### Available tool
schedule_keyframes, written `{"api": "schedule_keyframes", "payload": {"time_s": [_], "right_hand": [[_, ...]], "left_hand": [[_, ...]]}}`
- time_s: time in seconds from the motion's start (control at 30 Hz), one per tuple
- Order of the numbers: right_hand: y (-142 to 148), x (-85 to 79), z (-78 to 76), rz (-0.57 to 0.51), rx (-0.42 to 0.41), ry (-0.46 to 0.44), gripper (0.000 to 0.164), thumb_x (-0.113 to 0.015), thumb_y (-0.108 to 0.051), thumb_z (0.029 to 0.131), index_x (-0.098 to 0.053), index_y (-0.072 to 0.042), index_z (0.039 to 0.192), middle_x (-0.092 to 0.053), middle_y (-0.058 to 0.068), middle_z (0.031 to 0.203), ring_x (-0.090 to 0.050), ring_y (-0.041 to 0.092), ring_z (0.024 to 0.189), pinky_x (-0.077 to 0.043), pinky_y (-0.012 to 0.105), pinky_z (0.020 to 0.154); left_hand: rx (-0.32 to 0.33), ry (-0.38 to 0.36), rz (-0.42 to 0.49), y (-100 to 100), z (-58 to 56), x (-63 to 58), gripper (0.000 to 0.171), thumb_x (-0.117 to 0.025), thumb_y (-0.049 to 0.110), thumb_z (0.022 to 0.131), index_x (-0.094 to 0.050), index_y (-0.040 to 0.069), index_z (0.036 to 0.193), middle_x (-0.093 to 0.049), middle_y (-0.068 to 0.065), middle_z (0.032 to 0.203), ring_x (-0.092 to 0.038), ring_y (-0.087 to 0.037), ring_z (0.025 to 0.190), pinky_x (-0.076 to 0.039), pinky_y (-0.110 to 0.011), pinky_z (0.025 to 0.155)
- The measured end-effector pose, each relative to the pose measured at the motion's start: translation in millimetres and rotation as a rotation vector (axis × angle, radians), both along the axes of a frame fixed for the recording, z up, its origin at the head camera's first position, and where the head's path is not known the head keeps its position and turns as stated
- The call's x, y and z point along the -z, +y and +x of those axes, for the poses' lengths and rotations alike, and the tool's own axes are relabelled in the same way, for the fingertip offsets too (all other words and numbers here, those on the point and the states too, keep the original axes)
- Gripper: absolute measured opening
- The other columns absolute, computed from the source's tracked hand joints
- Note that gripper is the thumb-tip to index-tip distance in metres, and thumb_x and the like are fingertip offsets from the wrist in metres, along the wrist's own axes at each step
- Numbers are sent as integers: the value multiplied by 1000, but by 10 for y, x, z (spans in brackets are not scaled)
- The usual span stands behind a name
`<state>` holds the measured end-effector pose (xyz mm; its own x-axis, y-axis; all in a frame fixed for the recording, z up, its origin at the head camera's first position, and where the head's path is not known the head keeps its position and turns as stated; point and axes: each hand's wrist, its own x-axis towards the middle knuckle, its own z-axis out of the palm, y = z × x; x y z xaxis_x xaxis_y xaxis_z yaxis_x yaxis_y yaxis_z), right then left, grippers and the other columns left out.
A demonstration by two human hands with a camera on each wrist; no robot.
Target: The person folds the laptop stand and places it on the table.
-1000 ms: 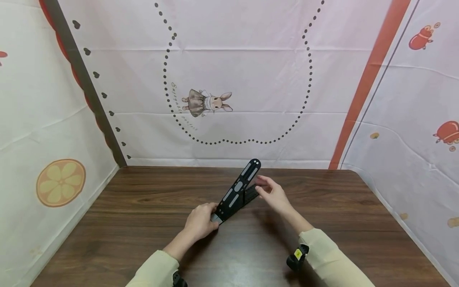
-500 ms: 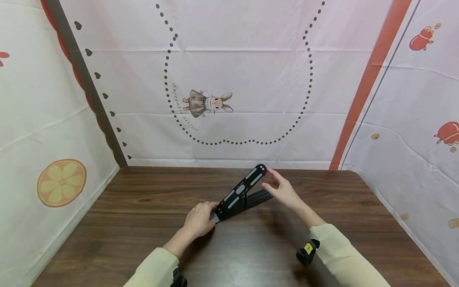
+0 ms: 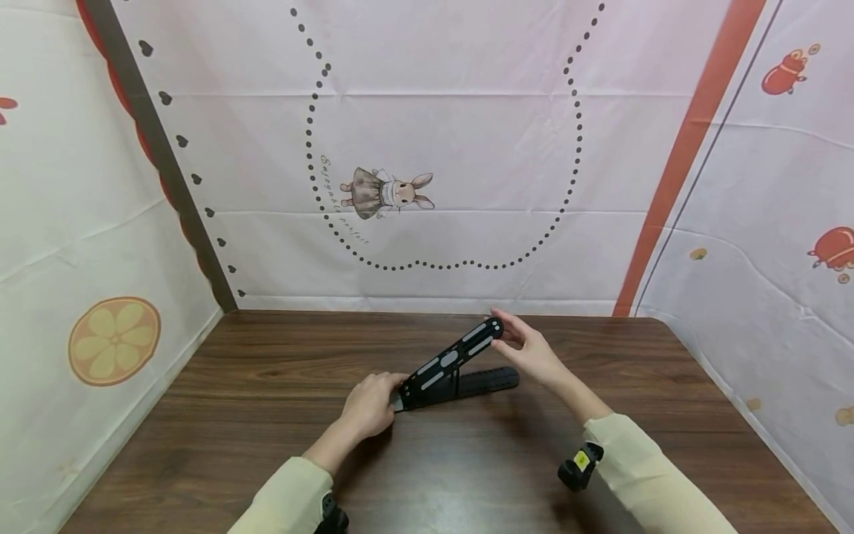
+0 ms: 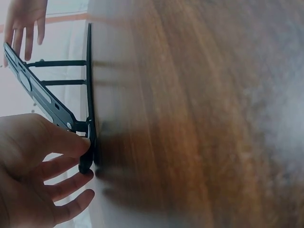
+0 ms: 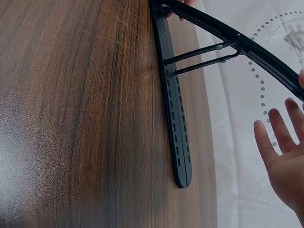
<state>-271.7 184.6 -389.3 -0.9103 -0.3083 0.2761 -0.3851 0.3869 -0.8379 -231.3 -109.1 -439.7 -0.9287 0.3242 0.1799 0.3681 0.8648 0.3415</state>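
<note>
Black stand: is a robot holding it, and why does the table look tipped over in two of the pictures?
There's no robot, just a person's two bare hands. The wide picture comes from a camera on the person's head, looking forward and down. The others come from little cameras on the wrists, which makes the table look turned sideways.

The stand has two long bars joined at one end, with thin struts between them. The lower bar seems to rest on the table. The left hand grips the joined end. The right hand is at the raised bar's tip, its fingers fairly straight. Behind is pale cloth with a printed rabbit.
</note>
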Motion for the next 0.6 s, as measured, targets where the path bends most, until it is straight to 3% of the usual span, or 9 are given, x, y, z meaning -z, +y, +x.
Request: {"api": "schedule_keyframes", "payload": {"time_s": [0.3, 0.6], "right_hand": [[12, 1, 18, -29, -32, 15, 48, -61, -16, 89, -45, -11, 134, -55, 9, 130, -55, 28, 112, -48, 22, 81], [3, -16, 28, -27, -23, -18, 45, -60, -17, 90, -46, -18, 132, -55, 7, 130, -54, 26, 113, -48, 27, 83]], "left_hand": [[17, 8, 5, -29, -32, 18, 55, -61, -8, 70, -58, 12, 121, -63, -6, 112, -57, -28, 105, -47, -48, 84], [18, -7, 24, -72, -51, 18, 51, -66, 2, 71, -58, 12, 121, -62, -5, 112, -56, -29, 107, -44, -50, 88]]}}
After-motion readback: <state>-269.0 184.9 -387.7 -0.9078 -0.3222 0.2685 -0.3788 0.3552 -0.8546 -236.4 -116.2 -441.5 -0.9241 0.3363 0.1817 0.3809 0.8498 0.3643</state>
